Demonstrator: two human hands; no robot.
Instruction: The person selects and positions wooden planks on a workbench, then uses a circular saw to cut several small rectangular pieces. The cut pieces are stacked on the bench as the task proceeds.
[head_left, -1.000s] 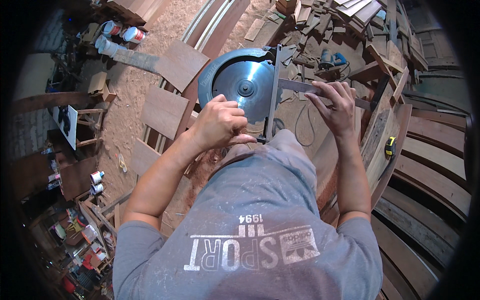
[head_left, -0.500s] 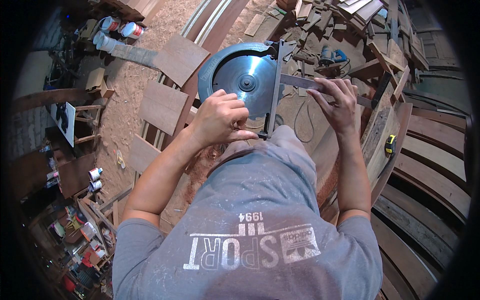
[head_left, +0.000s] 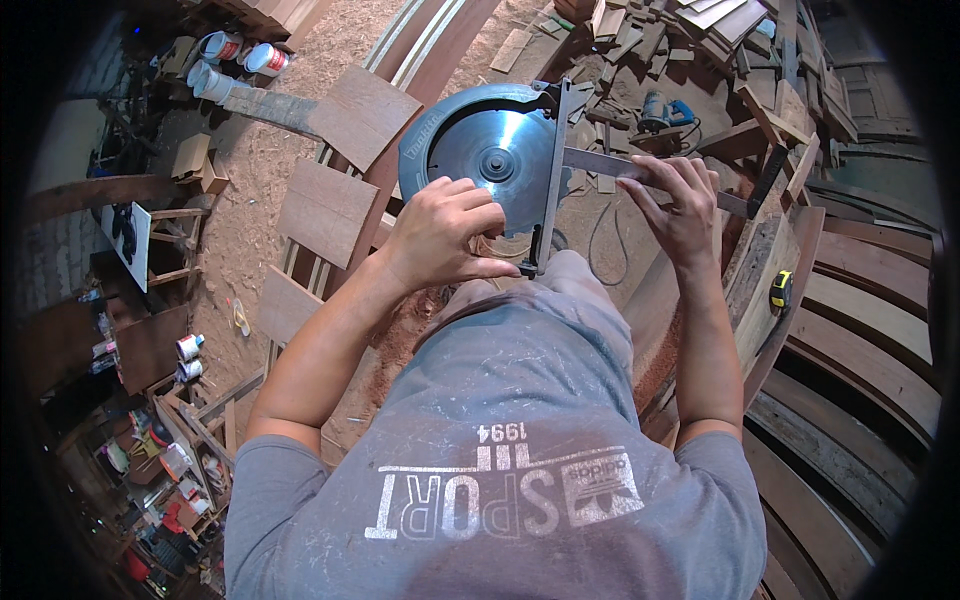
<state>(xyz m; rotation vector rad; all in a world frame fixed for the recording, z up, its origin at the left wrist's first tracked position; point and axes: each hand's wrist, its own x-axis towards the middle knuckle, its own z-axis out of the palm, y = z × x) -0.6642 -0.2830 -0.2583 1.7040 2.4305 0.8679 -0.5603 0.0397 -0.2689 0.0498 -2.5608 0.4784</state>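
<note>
Steel circular saw [head_left: 490, 160] rests on its side; left hand [head_left: 440, 235] pinches near its base plate [head_left: 550, 180], right hand [head_left: 680, 205], fingers spread, steadies a metal rule [head_left: 600, 163]. Keeping fingers off the teeth seems wise.

The floor [head_left: 250, 190] is covered in sawdust. Flat wooden boards [head_left: 330, 210] lie on it. Two paint cans [head_left: 250, 55] sit far up on the left. A big pile of wood scraps [head_left: 720, 40] fills the top right. Long curved planks [head_left: 870, 330] run down the right side.
</note>
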